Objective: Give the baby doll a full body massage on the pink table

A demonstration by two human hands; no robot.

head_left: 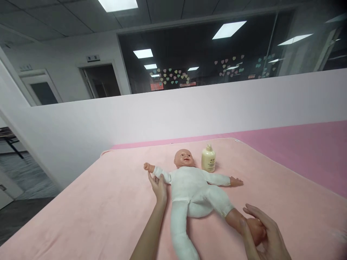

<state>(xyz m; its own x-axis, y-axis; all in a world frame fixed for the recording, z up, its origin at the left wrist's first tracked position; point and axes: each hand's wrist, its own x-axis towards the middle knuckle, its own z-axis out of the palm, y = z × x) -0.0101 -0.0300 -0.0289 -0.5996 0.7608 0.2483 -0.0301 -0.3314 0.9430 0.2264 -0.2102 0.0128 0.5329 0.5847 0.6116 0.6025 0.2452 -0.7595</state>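
Observation:
A baby doll [191, 186] with a white cloth body lies face up on a pink blanket [108, 202], its head away from me. My left hand [159, 186] is at the doll's arm on the left, thumb and fingers around the white sleeve near the wrist. At the lower right my right hand [261, 231] holds the doll's bare foot, the thumb on the near side and the fingers over the far side. Beside the doll's head, on the right, stands a pale yellow bottle [208, 159].
Behind the blanket runs a low white wall [189, 112] with dark glass above it. A pink surface [306, 155] extends on the right. The blanket's left edge drops toward a grey floor [32, 173].

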